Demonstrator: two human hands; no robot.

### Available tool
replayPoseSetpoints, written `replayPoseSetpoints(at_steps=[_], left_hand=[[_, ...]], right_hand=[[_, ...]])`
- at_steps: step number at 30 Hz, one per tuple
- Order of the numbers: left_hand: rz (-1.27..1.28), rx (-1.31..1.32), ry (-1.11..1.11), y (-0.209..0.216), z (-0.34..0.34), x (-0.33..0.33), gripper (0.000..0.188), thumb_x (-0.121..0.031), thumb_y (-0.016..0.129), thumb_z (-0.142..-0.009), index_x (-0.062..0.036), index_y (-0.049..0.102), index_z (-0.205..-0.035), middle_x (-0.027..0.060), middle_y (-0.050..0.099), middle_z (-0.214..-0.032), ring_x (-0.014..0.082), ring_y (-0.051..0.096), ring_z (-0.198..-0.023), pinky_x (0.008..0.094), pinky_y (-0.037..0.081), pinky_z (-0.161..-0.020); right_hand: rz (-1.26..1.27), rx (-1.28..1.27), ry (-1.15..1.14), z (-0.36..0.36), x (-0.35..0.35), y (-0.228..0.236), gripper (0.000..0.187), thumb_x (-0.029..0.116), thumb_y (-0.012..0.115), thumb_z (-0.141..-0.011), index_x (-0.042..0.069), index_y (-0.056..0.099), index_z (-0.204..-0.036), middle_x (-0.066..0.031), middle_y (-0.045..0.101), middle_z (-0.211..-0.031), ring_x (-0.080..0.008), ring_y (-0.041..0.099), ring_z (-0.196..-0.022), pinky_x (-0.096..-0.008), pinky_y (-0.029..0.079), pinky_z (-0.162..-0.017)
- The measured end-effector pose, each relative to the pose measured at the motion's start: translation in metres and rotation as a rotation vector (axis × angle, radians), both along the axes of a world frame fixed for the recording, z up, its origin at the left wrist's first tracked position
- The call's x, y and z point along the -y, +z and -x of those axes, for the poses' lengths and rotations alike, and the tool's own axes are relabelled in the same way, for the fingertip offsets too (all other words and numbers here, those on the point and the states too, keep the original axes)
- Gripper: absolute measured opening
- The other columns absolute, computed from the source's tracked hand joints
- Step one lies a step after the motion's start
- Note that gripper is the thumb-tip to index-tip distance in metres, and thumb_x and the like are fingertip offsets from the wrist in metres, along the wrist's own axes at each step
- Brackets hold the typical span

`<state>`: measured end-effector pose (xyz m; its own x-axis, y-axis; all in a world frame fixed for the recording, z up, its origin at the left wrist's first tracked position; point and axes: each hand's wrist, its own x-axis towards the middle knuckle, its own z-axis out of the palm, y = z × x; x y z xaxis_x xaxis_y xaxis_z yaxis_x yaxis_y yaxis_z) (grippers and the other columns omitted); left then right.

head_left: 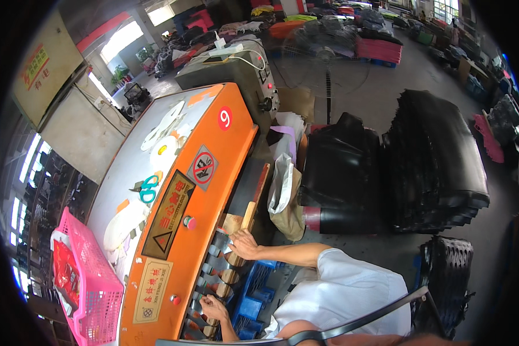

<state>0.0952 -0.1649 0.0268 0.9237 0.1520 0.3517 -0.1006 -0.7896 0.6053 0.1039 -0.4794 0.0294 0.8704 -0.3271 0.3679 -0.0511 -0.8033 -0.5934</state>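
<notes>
An orange machine [228,155] with a pale top stands before me. Along its front runs a row of grey, rounded pieces [209,269], with brown blocks [229,277] beside them. My right hand [245,245], the upper one in the head view, is closed at the far end of this row, and a small white piece [231,244] shows at its fingertips. Lower down, my left hand [214,309] rests by the near end of the row with its fingers curled. What those fingers hold, if anything, is too small to tell.
Teal-handled scissors [149,188] and a white roll [164,150] lie on the machine top. A pink basket [101,300] sits at its near side. Blue crates [252,305] are below the row. Black sheets [343,167] are stacked behind me, near a fan [327,55].
</notes>
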Motion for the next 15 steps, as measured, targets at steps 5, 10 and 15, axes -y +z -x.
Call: replayPoseSetpoints(at_steps=[5,10,15], left_hand=[[0.063,0.019,-0.034,0.001,0.000,0.003,0.028,-0.026,0.068,-0.097,0.0008,0.065,-0.091,0.0126,0.069,-0.074,0.0286,0.067,-0.067,0.0431,0.052,-0.067],[0.057,-0.023,-0.032,-0.007,0.003,0.001,0.033,-0.030,0.065,-0.094,0.0028,0.066,-0.092,0.0161,0.071,-0.076,0.0365,0.069,-0.073,0.0485,0.052,-0.073],[0.050,-0.040,-0.007,-0.019,0.040,0.010,0.030,-0.029,0.066,-0.093,0.0011,0.066,-0.090,0.0156,0.072,-0.073,0.0374,0.071,-0.073,0.0501,0.053,-0.072]], right_hand=[[0.079,0.035,0.053,-0.002,0.008,-0.013,0.036,0.035,0.064,-0.097,0.000,0.070,-0.107,-0.0190,0.070,-0.103,-0.0356,0.067,-0.103,-0.0470,0.045,-0.097],[0.078,0.036,0.082,-0.003,0.017,-0.014,0.036,0.033,0.064,-0.096,-0.001,0.072,-0.094,-0.0210,0.073,-0.092,-0.0383,0.070,-0.098,-0.0490,0.049,-0.094],[0.070,0.028,0.058,0.036,0.020,-0.021,0.030,0.028,0.064,-0.098,0.000,0.072,-0.106,-0.0216,0.074,-0.101,-0.0393,0.070,-0.103,-0.0500,0.052,-0.093]])
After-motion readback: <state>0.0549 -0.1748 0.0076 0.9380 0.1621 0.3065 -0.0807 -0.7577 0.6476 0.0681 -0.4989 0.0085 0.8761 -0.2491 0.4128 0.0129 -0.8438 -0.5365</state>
